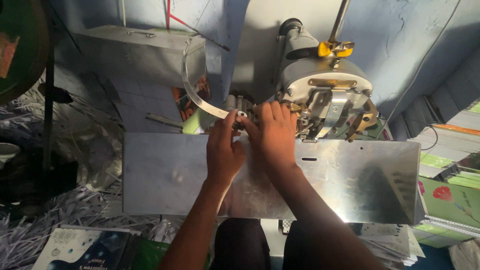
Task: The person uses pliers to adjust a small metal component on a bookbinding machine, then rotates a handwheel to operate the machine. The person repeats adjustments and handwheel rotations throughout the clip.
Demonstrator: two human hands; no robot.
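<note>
A curved metal strip [200, 97] arcs down from the grey metal box [145, 55] at upper left to the back edge of the steel table plate [165, 175], where it ends in a small rounded tab with a hole. The left hand [225, 150] pinches that end of the strip between thumb and fingertips, so its grip is closed on the strip. The right hand [272, 135] lies just beside it, touching the left hand, fingers curled down over the same spot behind the plate's edge; whether it actually grasps anything there cannot be told, since its fingertips are hidden.

Both forearms reach up across the middle of the plate, which is bare, shiny sheet metal with 1 short slot [309, 159] to the right of the hands.

Directly right of the right hand stands the machine head [325, 87], a rounded pale housing with brass-coloured fittings, a yellow wing nut [335, 48] on top and a rod rising out of view.

Shredded paper strips [45, 220] pile up on the left and lower left. Stacked green-covered booklets [447, 197] sit at the right, and 1 dark-covered book [85, 247] lies at the bottom left.
</note>
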